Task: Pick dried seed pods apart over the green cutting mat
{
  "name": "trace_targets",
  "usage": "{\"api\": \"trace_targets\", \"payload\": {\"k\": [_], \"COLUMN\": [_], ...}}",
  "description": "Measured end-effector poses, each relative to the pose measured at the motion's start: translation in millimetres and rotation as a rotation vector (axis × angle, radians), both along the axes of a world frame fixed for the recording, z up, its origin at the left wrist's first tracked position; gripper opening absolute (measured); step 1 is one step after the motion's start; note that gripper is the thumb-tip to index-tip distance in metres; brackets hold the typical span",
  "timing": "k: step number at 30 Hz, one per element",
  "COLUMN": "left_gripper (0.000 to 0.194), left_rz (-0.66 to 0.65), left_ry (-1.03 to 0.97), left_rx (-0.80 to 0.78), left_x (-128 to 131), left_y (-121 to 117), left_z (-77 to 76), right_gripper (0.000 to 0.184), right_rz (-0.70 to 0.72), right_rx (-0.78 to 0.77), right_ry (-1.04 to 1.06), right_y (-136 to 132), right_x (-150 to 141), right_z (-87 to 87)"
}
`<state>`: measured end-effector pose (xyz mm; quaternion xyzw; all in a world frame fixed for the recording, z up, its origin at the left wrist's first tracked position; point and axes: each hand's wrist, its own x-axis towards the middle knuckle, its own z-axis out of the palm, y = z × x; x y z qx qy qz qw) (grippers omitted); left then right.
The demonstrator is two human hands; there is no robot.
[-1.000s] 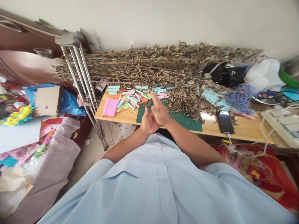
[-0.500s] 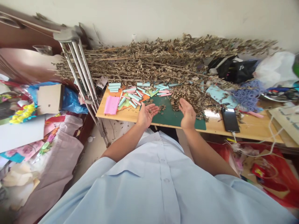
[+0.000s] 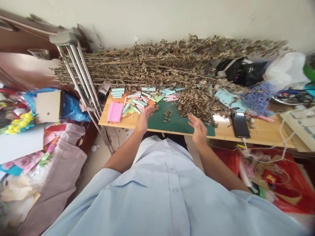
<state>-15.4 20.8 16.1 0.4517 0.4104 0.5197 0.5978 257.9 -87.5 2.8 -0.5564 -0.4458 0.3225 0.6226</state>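
Note:
My left hand (image 3: 144, 118) hovers open over the left edge of a green cutting mat (image 3: 179, 126), fingers stretched toward a small clump of dried leaf bits (image 3: 156, 107). Over the mat's front right part, my right hand (image 3: 199, 129) is open with its palm turned inward and nothing in it. A little heap of crumbled leaves (image 3: 168, 115) lies on the mat between my hands. Behind the mat are several rolled paper tubes (image 3: 137, 100) in pale blue and pink, and a pink pad (image 3: 115, 111).
Long dried leafy branches (image 3: 162, 65) cover the back of the wooden table (image 3: 258, 132), with loose leaves (image 3: 199, 104) beside the mat. A black phone (image 3: 239, 124) lies right. Metal crutches (image 3: 78, 75) lean at the left corner. Bags and clutter crowd both sides.
My hands were pressed together above the mat, then parted palms up. The leaf bits that lay in my left palm are now on the mat; both hands are lower and nearer me.

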Motion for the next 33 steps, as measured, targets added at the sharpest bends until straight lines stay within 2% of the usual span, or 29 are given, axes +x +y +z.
{"api": "trace_targets", "payload": {"k": [5, 10, 14, 18, 23, 25, 28, 33], "left_gripper": [0.053, 0.041, 0.031, 0.029, 0.029, 0.028, 0.027, 0.028], "left_rz": [0.001, -0.07, -0.132, -0.119, -0.065, -0.061, -0.03, -0.005], "left_ry": [0.306, 0.474, 0.621, 0.692, 0.768, 0.794, 0.805, 0.724], "left_rx": [0.013, -0.016, 0.108, 0.302, 0.378, 0.377, 0.37, 0.314], "left_x": [-30, -38, -38, -38, -36, -36, -37, -40], "left_y": [-30, -67, -83, -69, -30, -20, -16, -15], "left_z": [-4.5, -19.5, -24.4, -19.6, -19.4, -22.4, -27.2, -31.6], "right_gripper": [0.045, 0.038, 0.034, 0.039, 0.04, 0.041, 0.039, 0.034], "right_rz": [-0.038, -0.125, -0.027, 0.055, 0.125, 0.127, 0.061, -0.065], "right_rx": [-0.136, -0.174, -0.17, -0.207, -0.228, -0.2, -0.144, -0.084], "right_ry": [-0.152, -0.573, -0.853, -1.055, -1.226, -1.208, -1.07, -0.897], "right_y": [-14, -18, -10, 5, 27, 33, 39, 31], "right_x": [12, 24, 31, 28, 20, 21, 29, 36], "right_z": [-15.5, -20.5, -17.9, -16.5, -15.5, -14.9, -15.4, -20.0]}}
